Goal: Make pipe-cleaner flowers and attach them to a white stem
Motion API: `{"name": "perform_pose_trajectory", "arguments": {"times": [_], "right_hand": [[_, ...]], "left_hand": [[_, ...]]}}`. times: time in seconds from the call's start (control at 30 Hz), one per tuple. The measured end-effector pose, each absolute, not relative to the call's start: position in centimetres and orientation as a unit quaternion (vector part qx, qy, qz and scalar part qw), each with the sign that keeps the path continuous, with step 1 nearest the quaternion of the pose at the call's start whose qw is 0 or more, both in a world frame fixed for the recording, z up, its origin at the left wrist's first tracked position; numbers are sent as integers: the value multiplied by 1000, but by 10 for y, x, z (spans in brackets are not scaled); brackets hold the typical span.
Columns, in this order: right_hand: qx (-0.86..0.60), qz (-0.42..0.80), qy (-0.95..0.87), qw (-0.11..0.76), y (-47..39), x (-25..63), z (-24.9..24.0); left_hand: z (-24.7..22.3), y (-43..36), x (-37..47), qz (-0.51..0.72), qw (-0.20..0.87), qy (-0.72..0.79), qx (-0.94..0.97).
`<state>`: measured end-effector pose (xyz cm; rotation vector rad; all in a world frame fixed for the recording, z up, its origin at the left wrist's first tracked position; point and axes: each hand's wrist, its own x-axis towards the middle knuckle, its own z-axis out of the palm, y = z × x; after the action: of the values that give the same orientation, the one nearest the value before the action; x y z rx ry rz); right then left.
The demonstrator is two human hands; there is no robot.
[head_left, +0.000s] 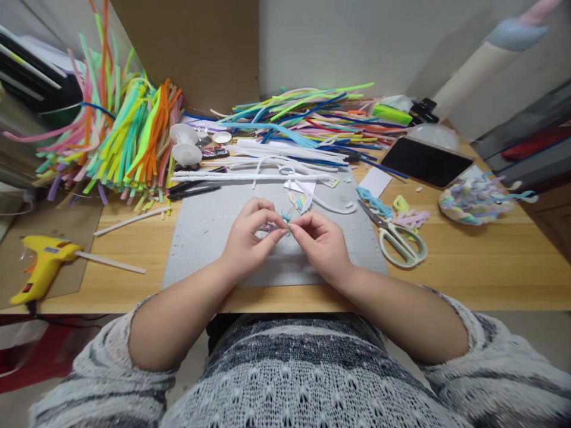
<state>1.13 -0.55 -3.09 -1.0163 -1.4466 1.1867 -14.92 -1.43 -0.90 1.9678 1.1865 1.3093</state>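
Observation:
Above the grey cutting mat [196, 249], my left hand [252, 238] and my right hand [325, 242] meet at the fingertips. Both are pinched on a small craft piece [286, 220] with teal and green parts, mostly covered by the fingers. A bit of purple shows behind my left fingers. Just beyond the hands, small pale yellow and blue pieces [305, 202] lie on the mat. To the right of my right hand rest scissors [404, 244] with pale green handles, beside a coiled blue pipe cleaner [375, 202].
White pipe cleaners [250, 177] lie across the mat's back edge, with a colourful pile [312, 116] behind. Upright bundles [129, 137] stand at left, above a yellow glue gun [47, 264]. A phone [426, 160] and a pastel woven item [473, 199] sit at right.

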Motion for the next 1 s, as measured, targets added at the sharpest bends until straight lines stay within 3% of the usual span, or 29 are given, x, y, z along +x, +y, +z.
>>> {"name": "perform_pose_trajectory", "arguments": {"times": [0.23, 0.47, 0.63, 0.83, 1.0], "right_hand": [[-424, 498, -586, 478, -5, 11, -34], [-421, 563, -533, 470, -2, 12, -26], [-391, 636, -470, 471, 0, 13, -24], [-399, 553, -529, 505, -7, 11, -20], [-382, 563, -544, 491, -9, 11, -20]], "left_hand": [[-12, -15, -145, 524, 456, 393, 603], [-15, -5, -151, 637, 404, 464, 464], [-14, -7, -150, 610, 440, 452, 480], [-12, -15, -141, 500, 521, 428, 544], [-10, -16, -139, 494, 548, 439, 513]]}}
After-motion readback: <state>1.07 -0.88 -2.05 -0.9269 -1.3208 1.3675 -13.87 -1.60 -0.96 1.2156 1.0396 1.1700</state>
